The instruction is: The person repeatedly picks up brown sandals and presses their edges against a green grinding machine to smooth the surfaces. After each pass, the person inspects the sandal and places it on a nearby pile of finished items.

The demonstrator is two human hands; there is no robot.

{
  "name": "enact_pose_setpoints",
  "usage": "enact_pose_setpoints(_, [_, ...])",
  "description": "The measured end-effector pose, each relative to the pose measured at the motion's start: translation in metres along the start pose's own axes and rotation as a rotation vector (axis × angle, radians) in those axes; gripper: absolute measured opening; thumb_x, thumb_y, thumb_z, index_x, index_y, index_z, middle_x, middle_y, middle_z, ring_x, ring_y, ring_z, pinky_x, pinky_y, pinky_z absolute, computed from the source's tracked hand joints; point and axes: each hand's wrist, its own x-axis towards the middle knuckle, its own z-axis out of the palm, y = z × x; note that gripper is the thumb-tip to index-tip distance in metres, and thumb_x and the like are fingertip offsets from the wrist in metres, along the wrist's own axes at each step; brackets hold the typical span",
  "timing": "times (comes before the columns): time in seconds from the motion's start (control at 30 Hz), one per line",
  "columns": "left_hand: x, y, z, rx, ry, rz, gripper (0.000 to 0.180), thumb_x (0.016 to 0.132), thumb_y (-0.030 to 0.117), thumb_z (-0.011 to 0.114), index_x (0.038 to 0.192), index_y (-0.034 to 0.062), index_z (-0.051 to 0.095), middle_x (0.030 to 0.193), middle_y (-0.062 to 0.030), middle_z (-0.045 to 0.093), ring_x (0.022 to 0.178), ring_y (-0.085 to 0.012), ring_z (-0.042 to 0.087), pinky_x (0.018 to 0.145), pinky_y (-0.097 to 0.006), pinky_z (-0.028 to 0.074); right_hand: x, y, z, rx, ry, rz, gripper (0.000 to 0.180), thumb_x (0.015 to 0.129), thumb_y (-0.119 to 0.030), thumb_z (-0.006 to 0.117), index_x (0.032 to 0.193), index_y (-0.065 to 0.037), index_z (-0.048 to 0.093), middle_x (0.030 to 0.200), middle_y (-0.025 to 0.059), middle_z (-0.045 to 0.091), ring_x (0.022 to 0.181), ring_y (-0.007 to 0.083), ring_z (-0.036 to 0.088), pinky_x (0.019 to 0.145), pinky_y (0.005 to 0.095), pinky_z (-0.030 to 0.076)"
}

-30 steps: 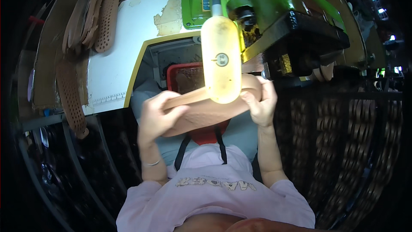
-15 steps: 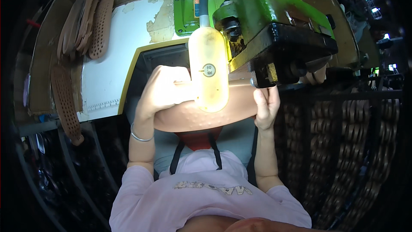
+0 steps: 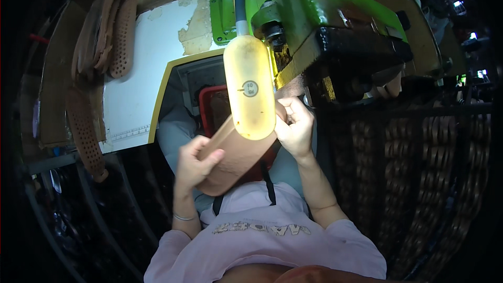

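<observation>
I hold a tan shoe insole [image 3: 245,158] tilted over my lap, its near end low on the left and its far end up on the right. My left hand [image 3: 195,165] grips the near-left edge, thumb on the upper face and fingers bent round the rim. Closed on the far-right end is my right hand [image 3: 295,129], just below the black head of a green machine [image 3: 361,47]. A glowing yellow oval lamp [image 3: 250,110] hangs in front and hides part of the insole between my hands.
Below the insole, a red bin [image 3: 203,106] shows between my legs. Perforated tan insoles [image 3: 124,39] stand in a cardboard box at the left, beside a white yellow-edged tabletop [image 3: 126,110]. Racks of tan pieces [image 3: 393,173] fill the right side.
The insole has swung away from the machine head, from lying crosswise to slanting, and come down toward my lap. My left hand dropped nearer to me; my right hand moved inward to the left.
</observation>
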Motion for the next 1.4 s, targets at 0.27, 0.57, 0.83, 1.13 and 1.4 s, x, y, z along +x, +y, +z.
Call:
enact_pose_setpoints(0.27, [0.048, 0.046, 0.071, 0.119, -0.097, 0.405, 0.031, 0.084, 0.012, 0.071, 0.11, -0.0009, 0.06, 0.096, -0.0093, 0.067, 0.09, -0.0128, 0.062, 0.079, -0.027, 0.049, -0.022, 0.01, -0.028, 0.028, 0.106, 0.035, 0.034, 0.083, -0.014, 0.074, 0.105, 0.004, 0.056, 0.091, 0.0124, 0.068, 0.081, 0.0157, 0.065, 0.073, 0.0272, 0.052])
enact_pose_setpoints(0.57, [0.048, 0.031, 0.086, -0.163, -0.069, 0.232, 0.02, 0.087, 0.006, 0.065, 0.104, -0.0019, 0.058, 0.091, -0.0068, 0.066, 0.082, -0.0083, 0.061, 0.073, -0.022, 0.049, -0.036, 0.008, -0.027, 0.065, 0.093, 0.135, 0.044, 0.085, -0.006, 0.069, 0.119, 0.005, 0.043, 0.105, 0.0196, 0.063, 0.092, 0.0193, 0.062, 0.079, 0.0271, 0.05])
enact_pose_setpoints(0.83, [0.028, 0.012, 0.096, -0.477, 0.16, 0.286, 0.031, 0.084, -0.004, 0.062, 0.114, -0.0057, 0.052, 0.105, -0.013, 0.063, 0.098, -0.0141, 0.061, 0.086, -0.027, 0.048, -0.035, 0.006, -0.02, -0.115, 0.006, 0.101, 0.047, 0.075, -0.006, 0.078, 0.113, 0.004, 0.052, 0.096, 0.0157, 0.068, 0.088, 0.0189, 0.066, 0.076, 0.0282, 0.052])
enact_pose_setpoints(1.13, [0.059, 0.018, 0.114, -0.233, -0.042, 0.251, 0.032, 0.084, -0.002, 0.067, 0.112, -0.0022, 0.052, 0.1, -0.0081, 0.065, 0.09, -0.0088, 0.062, 0.08, -0.022, 0.049, -0.181, 0.037, -0.051, 0.368, -0.322, 0.862, 0.047, 0.082, -0.005, 0.072, 0.122, 0.008, 0.052, 0.115, 0.013, 0.062, 0.106, 0.0185, 0.059, 0.092, 0.0304, 0.047])
enact_pose_setpoints(1.4, [0.051, 0.009, 0.104, -0.347, -0.008, 0.254, 0.03, 0.085, -0.006, 0.061, 0.113, -0.0018, 0.05, 0.101, -0.0098, 0.064, 0.09, -0.0097, 0.061, 0.079, -0.022, 0.049, -0.211, 0.008, -0.074, 0.415, -0.255, 0.855, 0.04, 0.083, -0.001, 0.068, 0.119, 0.008, 0.053, 0.113, 0.0132, 0.063, 0.103, 0.016, 0.06, 0.09, 0.0295, 0.048])
